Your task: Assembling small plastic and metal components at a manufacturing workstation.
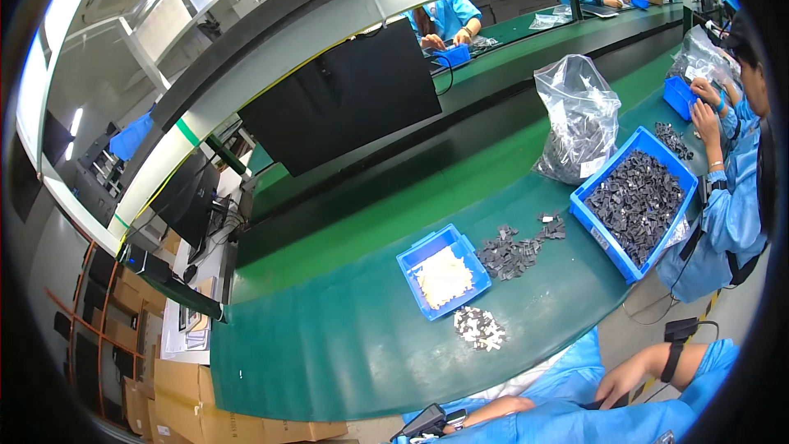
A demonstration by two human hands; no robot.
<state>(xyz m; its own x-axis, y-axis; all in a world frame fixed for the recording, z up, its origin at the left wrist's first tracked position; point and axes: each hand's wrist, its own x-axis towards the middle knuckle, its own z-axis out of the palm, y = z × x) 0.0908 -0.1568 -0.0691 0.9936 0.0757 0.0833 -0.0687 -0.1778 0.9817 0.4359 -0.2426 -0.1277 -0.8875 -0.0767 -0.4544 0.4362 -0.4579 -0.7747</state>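
Both my hands are low at the bottom right, below the table edge and near my blue clothing. My left hand (501, 408) lies by my lap, with a watch (455, 419) at its wrist; its fingers are hidden by blue cloth. My right hand (626, 376) bends downward with its fingers curled at a dark thing (606, 403), too little seen to name. A black strap (675, 360) circles the right wrist. On the green table nearest them lie a pile of small white and black parts (479, 329) and a blue bin (427, 310) of cream-coloured pieces.
Loose black parts (511, 255) lie beside a larger blue bin (582, 207) full of black pieces. Behind it stands a clear plastic bag (575, 119) of dark parts. At the right, a co-worker (723, 189) handles a small blue bin (679, 99). A dark monitor (345, 99) hangs overhead.
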